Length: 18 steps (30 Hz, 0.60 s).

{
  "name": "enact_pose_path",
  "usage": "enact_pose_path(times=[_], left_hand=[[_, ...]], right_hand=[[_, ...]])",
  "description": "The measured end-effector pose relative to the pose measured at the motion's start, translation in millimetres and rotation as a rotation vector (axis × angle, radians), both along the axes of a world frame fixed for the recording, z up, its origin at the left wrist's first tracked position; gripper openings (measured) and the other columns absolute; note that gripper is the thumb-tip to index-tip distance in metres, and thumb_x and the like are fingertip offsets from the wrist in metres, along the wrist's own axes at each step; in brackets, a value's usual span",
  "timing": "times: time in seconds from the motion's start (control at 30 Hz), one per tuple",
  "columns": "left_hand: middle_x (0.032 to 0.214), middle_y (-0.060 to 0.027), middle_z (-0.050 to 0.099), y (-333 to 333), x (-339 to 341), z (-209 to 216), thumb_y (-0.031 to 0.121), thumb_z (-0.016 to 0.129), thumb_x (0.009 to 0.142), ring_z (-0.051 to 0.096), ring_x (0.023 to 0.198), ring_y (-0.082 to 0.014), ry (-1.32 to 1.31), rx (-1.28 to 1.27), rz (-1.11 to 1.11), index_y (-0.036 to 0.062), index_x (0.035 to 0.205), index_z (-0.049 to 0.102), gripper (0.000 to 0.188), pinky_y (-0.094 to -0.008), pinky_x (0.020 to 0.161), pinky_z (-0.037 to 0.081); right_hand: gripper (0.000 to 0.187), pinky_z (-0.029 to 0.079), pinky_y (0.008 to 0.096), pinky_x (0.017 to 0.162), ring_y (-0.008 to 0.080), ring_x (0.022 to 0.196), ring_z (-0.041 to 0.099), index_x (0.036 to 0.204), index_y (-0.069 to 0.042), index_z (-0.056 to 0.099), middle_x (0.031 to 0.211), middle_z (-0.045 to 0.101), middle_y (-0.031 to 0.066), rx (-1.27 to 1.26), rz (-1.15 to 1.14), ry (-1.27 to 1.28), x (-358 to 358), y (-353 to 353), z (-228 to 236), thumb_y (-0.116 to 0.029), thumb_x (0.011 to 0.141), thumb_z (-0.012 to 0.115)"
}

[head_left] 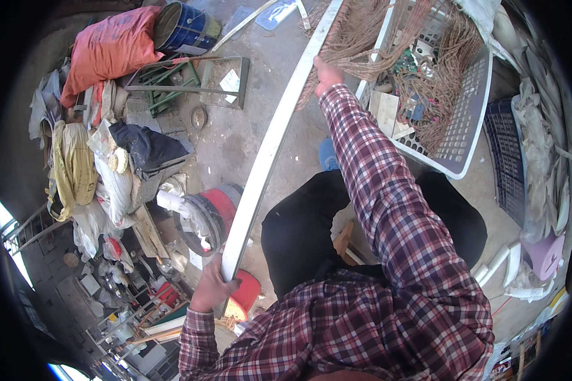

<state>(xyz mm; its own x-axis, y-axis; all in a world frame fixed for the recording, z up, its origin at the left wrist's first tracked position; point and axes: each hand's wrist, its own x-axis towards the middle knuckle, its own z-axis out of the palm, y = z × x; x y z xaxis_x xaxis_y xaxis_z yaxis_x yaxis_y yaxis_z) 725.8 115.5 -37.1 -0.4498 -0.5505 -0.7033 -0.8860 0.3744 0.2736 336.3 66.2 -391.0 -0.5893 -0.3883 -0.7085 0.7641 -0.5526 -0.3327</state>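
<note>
A long white flat bar (265, 159) slants across the view, from near my body at lower left up past the top edge. At its near end, my left hand (213, 289) is closed around it. Farther up, my right hand (328, 75) grips the bar's right edge, its fingers partly hidden. Brown twisted cords (360, 54) lie against the far part of the bar, close to my right hand; whether they are fastened to it I cannot tell. They run over into a pale plastic crate (475, 136) on the right, which holds more cord, small boards and bits.
On the left are a red sack (114, 47), a blue bucket (187, 30), a green metal frame (171, 86) and a dark bag (149, 147). A red bucket (222, 206) stands left of the bar. A dark blue crate (505, 162) is at far right.
</note>
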Motion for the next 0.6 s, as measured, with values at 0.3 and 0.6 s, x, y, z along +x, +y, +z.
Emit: enact_pose_path(times=[0.3,0.6], left_hand=[[0.073,-0.0099,0.054,1.8,2.5,-1.3,0.005,0.073,0.064,0.051,0.068,-0.0154,-0.016,0.01,0.029,-0.0065,0.104,0.052,0.047,-0.032,0.062,0.047],[0.07,-0.0102,0.05,2.0,11.4,-0.9,0.006,0.074,0.063,0.048,0.067,-0.0157,-0.014,0.069,0.052,-0.0035,0.089,0.05,0.037,-0.0324,0.06,0.045]], right_hand=[[0.039,0.054,0.0389,0.081,0.0284,0.098,0.064,0.119,0.013,0.05,0.114,0.06,0.0191,0.219,0.086,0.115,10.6,12.2,6.8,0.003,0.083,0.06],[0.037,0.056,0.0379,0.078,0.0272,0.097,0.065,0.118,0.012,0.05,0.112,0.061,0.0168,0.172,-0.039,0.176,19.3,18.4,11.8,0.004,0.083,0.059]])
